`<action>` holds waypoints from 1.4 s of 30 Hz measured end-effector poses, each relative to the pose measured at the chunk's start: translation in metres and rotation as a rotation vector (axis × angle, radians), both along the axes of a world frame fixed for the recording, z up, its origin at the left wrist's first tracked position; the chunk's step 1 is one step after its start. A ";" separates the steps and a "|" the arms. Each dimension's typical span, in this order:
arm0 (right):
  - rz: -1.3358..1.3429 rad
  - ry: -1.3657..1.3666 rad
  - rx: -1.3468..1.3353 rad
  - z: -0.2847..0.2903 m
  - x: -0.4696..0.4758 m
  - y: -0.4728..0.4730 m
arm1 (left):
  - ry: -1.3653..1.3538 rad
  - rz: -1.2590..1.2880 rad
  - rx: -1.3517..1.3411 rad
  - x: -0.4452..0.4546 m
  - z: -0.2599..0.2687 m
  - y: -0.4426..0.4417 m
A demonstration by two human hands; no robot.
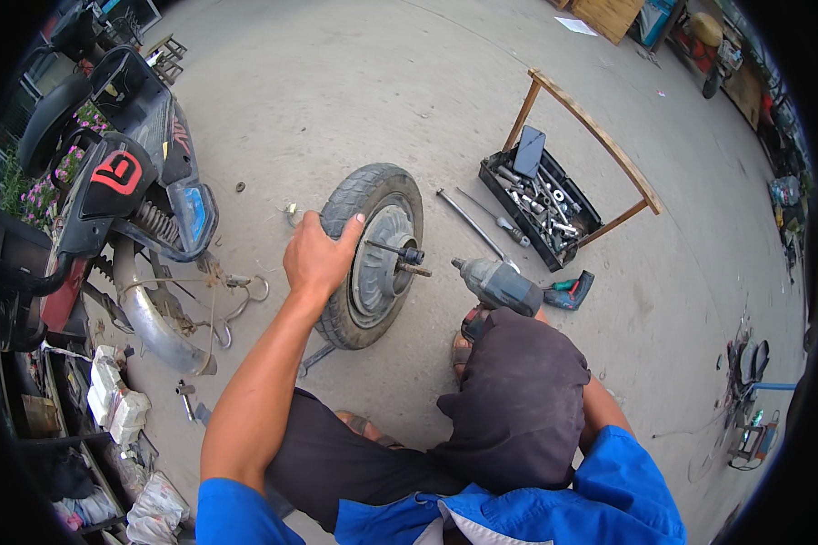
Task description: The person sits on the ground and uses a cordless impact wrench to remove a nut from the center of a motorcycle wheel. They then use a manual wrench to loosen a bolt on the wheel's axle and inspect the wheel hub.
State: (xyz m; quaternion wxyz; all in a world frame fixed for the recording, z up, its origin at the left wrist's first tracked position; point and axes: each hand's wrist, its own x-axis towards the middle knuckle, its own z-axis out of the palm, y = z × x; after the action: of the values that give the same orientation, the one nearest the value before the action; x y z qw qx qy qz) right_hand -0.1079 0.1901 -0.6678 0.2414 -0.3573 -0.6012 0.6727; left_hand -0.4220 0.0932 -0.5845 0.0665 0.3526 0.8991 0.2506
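Note:
My left hand (324, 252) grips the tyre (361, 194) of a hub-motor wheel, with the thumb over the sidewall. The wheel stands upright on the ground, its hub (382, 255) facing right. A threaded axle (414, 270) juts from the hub. Just above it, a thin dark rod ends in a black cylindrical piece (411, 255). Right of the wheel, a cordless impact wrench (501, 283) is held beside my knee, its nose toward the wheel. My right hand (541, 315) is on it, mostly hidden behind the tool and the knee.
A black toolbox (484, 178) with a wooden handle holds sockets, wrenches and a phone (529, 151). Beside it lie a long metal bar (474, 225), a screwdriver (514, 231) and a green-and-red-handled tool (570, 291). An electric scooter (119, 177) stands at left, above storage compartments (48, 439).

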 end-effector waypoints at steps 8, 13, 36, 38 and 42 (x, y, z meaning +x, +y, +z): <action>0.033 0.132 -0.247 -0.017 -0.025 -0.004 | -0.003 -0.008 0.011 0.001 0.001 0.000; 0.065 0.179 -0.338 0.000 -0.035 -0.013 | 0.047 0.006 0.032 0.000 -0.003 -0.003; 0.247 0.289 -0.961 0.012 -0.045 -0.003 | 0.031 -0.008 0.030 -0.003 -0.003 -0.006; 0.268 0.184 -0.671 0.009 -0.046 0.000 | 0.040 -0.008 0.018 -0.003 -0.002 -0.007; 0.288 0.011 -0.228 0.020 -0.037 0.013 | 0.024 -0.030 0.043 -0.003 -0.001 -0.004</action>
State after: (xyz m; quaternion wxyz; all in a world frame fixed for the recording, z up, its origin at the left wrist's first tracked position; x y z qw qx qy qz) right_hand -0.1451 0.2030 -0.6476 0.1038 -0.2891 -0.5648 0.7659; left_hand -0.4249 0.0895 -0.5857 0.0521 0.3705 0.8888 0.2648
